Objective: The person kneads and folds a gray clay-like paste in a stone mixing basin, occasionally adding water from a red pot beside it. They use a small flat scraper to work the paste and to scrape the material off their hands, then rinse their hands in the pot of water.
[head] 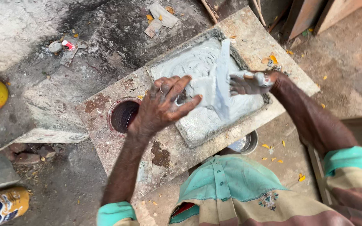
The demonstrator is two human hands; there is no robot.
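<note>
A stained stone slab (118,94) lies slantwise on the dusty ground, with a round hole (124,116) near its left end. Most of its top is a sunken rectangular bed filled with wet grey cement (197,62). The left hand (161,106) hovers over the slab between hole and cement, fingers spread wide, gripping nothing. The right hand (254,83), smeared grey, is clamped on the handle of a flat trowel (223,75) whose blade rests edge-down in the cement. A metal bowl (244,143) peeks from beneath the slab's near edge.
</note>
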